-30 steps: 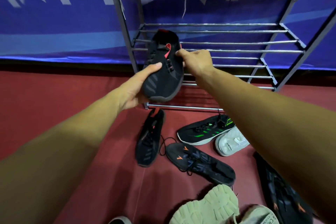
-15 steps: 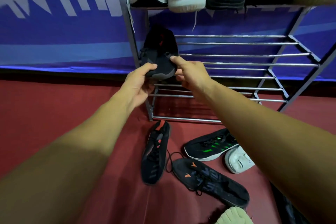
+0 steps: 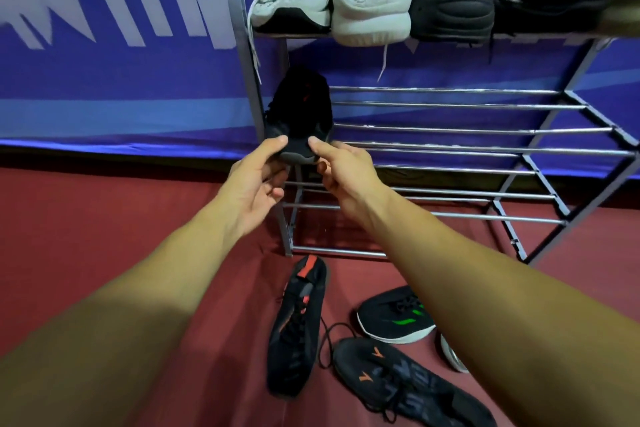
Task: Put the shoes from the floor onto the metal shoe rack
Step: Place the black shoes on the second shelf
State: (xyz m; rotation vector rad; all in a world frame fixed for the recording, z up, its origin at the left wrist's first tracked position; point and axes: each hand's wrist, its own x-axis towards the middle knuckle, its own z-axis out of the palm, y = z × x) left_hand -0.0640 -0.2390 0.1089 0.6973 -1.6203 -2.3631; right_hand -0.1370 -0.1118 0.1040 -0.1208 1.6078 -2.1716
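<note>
A person places a black shoe (image 3: 301,107) on the middle tier of a metal shoe rack (image 3: 450,130), toe pointing to the back and heel hanging just over the front bar at the rack's left end. Both hands meet at that heel. The left hand (image 3: 254,180) lays its thumb on top with its fingers (image 3: 273,189) curled beneath, and the right hand (image 3: 346,173) pinches the other side between forefinger and thumb. It reads as a light two-sided grip, apparently to square the shoe on the bars and hold it level so it does not slip between them.

The shoe sits tight against the left upright, a position that keeps the long run of bars to its right free for more pairs. The top tier is full, with two white shoes (image 3: 370,10) and two dark shoes (image 3: 450,10) lined up heels outward. That probably explains the move down to the middle tier.

On the red floor (image 3: 104,218) below, more shoes wait. A black shoe with a red tab (image 3: 298,326), seemingly the partner, lies nearest the rack's foot. Close by are a black shoe with green marks (image 3: 394,319) and a black shoe with orange marks (image 3: 398,378), its lace trailing loose. The job looks well short of finished.
</note>
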